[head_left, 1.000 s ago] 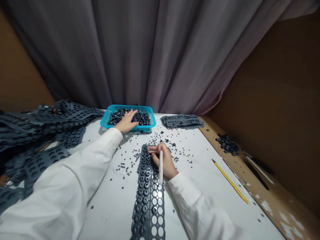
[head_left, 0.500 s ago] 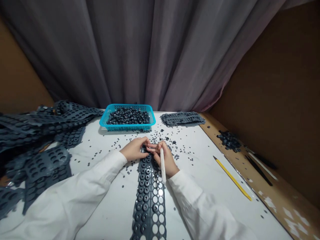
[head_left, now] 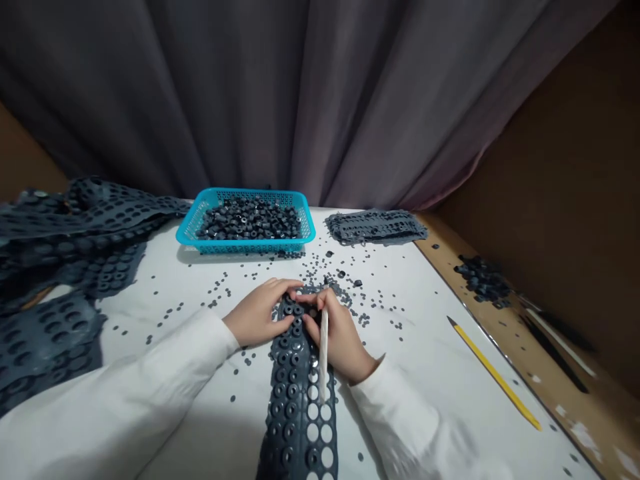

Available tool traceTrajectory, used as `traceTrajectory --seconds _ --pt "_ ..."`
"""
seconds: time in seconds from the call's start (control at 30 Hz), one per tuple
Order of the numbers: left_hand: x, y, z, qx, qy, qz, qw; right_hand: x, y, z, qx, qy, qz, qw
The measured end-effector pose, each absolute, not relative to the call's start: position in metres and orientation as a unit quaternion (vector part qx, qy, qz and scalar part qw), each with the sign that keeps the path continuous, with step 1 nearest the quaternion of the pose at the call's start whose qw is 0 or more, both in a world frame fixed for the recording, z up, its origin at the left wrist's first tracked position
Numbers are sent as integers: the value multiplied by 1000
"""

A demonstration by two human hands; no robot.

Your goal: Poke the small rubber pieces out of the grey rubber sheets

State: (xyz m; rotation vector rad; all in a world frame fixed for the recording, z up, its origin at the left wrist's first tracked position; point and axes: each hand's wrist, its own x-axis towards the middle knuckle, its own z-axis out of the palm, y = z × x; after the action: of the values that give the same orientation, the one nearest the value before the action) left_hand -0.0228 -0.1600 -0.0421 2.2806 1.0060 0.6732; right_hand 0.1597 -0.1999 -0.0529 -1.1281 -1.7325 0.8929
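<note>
A dark grey rubber sheet (head_left: 295, 387) lies lengthwise in front of me. Its left columns hold ring-shaped rubber pieces, while many holes on the right side show the white table through. My left hand (head_left: 261, 312) grips the sheet's far left edge, thumb on top and fingers curled around the far end. My right hand (head_left: 343, 337) is closed on a slim white-handled tool (head_left: 324, 360), whose dark tip points away from me. Its thumb and fingers also rest at the sheet's far right part. The fingertips partly hide the rings there.
A blue basket (head_left: 184, 232) full of small dark rubber pieces stands at the back. Stacked sheets (head_left: 375, 227) lie right of it, more sheets (head_left: 47, 333) heap at left. A yellow craft knife (head_left: 495, 373) and a pile of dark pieces (head_left: 483, 280) are at right. Small discs litter the table.
My fingers, close together at the sheet's far end before, are now slightly farther apart. The right hand has shifted a little, still holding the tool. The view has moved slightly.
</note>
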Motion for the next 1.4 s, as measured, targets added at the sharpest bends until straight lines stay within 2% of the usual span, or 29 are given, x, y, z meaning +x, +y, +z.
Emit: traceTrajectory --seconds 0.13,0.4,1.03,1.4 --pt "-21 -164 -42 826 399 277 284 160 -195 -53 -476 -710 338 393" --pt "-19 -158 -40 829 415 245 283 161 -180 -53 -485 -659 396 416" --pt "-19 -157 -44 837 420 229 267 162 -180 -52 -532 -647 370 403" --pt "-17 -157 -45 830 431 229 270 165 -184 -50 -494 -668 398 389"
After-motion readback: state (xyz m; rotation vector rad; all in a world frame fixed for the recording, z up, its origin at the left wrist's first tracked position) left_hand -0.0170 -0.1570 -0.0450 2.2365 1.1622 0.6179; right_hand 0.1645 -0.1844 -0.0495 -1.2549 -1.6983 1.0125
